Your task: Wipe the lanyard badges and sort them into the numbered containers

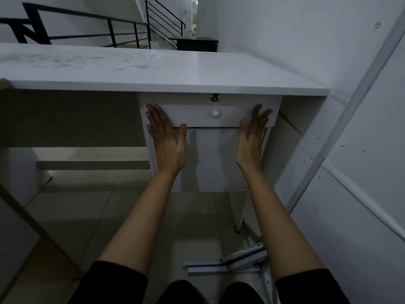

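Both forearms reach to the drawer [210,115]: left hand [165,137] and right hand [252,137] press flat, fingers straight. No badges visible; likely fetching or storing them.

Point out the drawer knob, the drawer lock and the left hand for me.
drawer knob [215,113]: head view, on the round white knob's face.
drawer lock [215,98]: head view, on the metal keyhole cylinder.
left hand [166,137]: head view, on its back.

Both bare forearms reach straight forward from black sleeves. The left hand [164,137] lies flat, fingers straight and together, thumb out. The right hand [252,134] stands edge-on, fingers straight and slightly spread, holding nothing.
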Available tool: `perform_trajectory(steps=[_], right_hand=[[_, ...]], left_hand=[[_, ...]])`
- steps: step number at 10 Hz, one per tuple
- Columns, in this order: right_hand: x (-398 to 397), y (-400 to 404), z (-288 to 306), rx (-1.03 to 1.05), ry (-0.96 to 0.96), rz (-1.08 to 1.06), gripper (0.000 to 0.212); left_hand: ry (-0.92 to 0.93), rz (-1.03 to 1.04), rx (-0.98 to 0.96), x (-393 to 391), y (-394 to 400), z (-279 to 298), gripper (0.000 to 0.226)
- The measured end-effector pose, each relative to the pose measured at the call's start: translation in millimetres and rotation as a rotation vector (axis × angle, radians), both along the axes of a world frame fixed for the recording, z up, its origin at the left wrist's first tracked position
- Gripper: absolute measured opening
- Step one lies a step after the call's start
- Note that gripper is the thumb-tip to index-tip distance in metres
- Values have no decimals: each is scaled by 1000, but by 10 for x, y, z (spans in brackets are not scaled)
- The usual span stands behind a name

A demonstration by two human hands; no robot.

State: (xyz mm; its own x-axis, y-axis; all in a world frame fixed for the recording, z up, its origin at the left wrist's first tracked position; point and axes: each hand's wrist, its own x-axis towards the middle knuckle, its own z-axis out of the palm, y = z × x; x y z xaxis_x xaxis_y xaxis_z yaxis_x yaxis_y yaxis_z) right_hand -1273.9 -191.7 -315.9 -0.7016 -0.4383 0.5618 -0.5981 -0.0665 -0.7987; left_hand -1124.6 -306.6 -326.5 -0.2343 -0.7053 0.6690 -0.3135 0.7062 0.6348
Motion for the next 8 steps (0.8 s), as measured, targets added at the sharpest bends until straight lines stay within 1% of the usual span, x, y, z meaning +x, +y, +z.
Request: perform_trajectory(steps=[3,4,5,6,7,8], right_hand=[[-45,73,48,89,-9,29,64],[-24,171,66,32,-45,33,60],[79,304,88,-63,-71,34,51],[198,442,102,-155,14,18,35],[342,610,185,-302,176,-50,27],[452,727,350,-424,324,-93,27]], left_hand=[[0,-46,57,55,27,59,79],[46,-73,49,80,137,74,77],[80,-122,-13,93,364,25,73],[112,-149,-52,126,576,-28,67],[158,-156,-170,207,787,65,59],[225,-140,-273,249,920,295,55]])
